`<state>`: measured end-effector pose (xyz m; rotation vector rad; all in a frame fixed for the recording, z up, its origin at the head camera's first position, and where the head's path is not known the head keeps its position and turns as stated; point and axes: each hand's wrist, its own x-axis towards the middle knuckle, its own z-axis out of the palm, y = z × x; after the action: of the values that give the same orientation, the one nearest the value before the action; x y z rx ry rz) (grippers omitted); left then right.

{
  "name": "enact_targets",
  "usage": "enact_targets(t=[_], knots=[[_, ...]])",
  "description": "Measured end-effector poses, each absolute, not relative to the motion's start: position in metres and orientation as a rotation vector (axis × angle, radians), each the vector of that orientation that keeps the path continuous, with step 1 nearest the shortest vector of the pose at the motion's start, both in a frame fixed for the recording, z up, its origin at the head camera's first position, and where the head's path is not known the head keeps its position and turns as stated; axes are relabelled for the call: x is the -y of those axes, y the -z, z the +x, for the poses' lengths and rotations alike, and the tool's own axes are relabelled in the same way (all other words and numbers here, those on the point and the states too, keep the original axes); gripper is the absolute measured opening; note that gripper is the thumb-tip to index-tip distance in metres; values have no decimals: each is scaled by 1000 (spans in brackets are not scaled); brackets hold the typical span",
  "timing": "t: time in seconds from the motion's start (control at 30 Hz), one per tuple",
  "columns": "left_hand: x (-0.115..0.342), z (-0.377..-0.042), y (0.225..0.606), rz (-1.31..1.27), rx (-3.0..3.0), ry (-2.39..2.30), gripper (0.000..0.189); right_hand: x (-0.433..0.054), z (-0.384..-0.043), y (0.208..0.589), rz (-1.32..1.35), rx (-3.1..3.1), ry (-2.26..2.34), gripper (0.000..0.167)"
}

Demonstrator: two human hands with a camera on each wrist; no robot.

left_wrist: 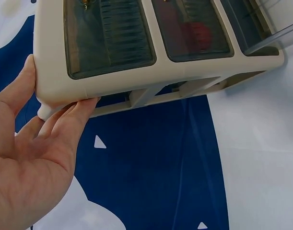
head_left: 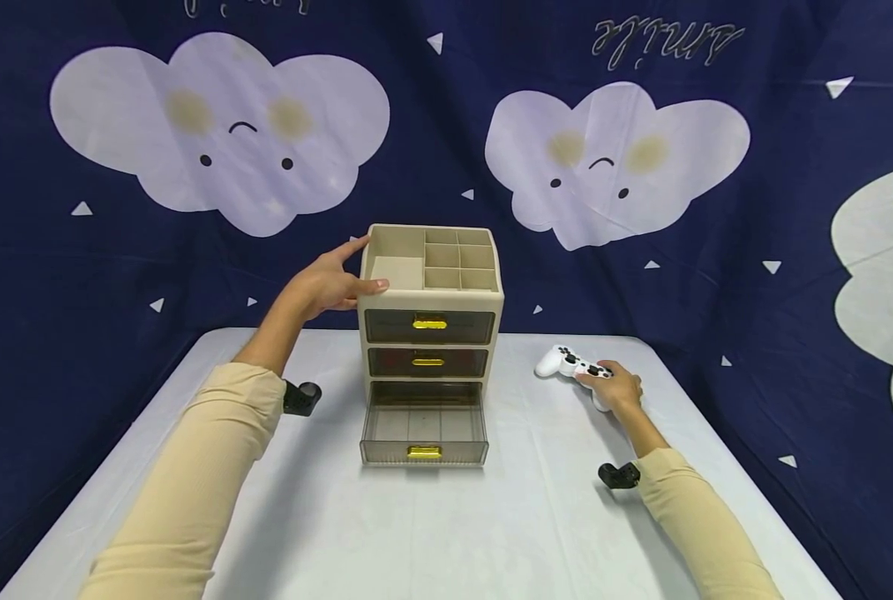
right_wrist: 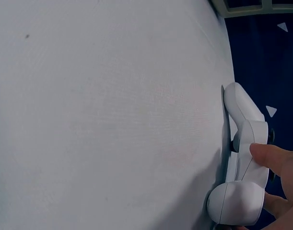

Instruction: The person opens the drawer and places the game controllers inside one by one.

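A cream desktop drawer organizer (head_left: 431, 297) stands upright on the table, its bottom drawer (head_left: 424, 452) pulled out and its two upper drawers closed. My left hand (head_left: 326, 279) grips the organizer's upper left corner, thumb over the top edge and fingers against the side; the left wrist view shows this hand (left_wrist: 41, 139) close up. To the right, a white game controller (head_left: 561, 359) is held by my right hand (head_left: 615, 387). In the right wrist view the thumb presses on the controller's (right_wrist: 247, 148) edge, and the other fingers are partly hidden behind it.
A white cloth covers the table (head_left: 326, 525). Behind it hangs a dark blue curtain (head_left: 431, 125) printed with clouds. Open compartments (head_left: 457, 258) divide the organizer's top. The pulled-out drawer is see-through and juts toward the front. Something reddish (left_wrist: 196, 36) shows through the middle drawer front.
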<state>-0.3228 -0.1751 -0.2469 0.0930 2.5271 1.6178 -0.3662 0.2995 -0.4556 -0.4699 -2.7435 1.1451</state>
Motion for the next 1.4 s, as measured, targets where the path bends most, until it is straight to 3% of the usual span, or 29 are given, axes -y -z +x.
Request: enact_targets(t=[0.97, 1.4], knots=[[174, -323, 247, 110, -2529, -1619, 99, -297, -364, 459, -443, 2615, -1157, 60], [175, -322, 247, 107, -2534, -1618, 99, -289, -349, 447, -314, 2587, -1065, 60]])
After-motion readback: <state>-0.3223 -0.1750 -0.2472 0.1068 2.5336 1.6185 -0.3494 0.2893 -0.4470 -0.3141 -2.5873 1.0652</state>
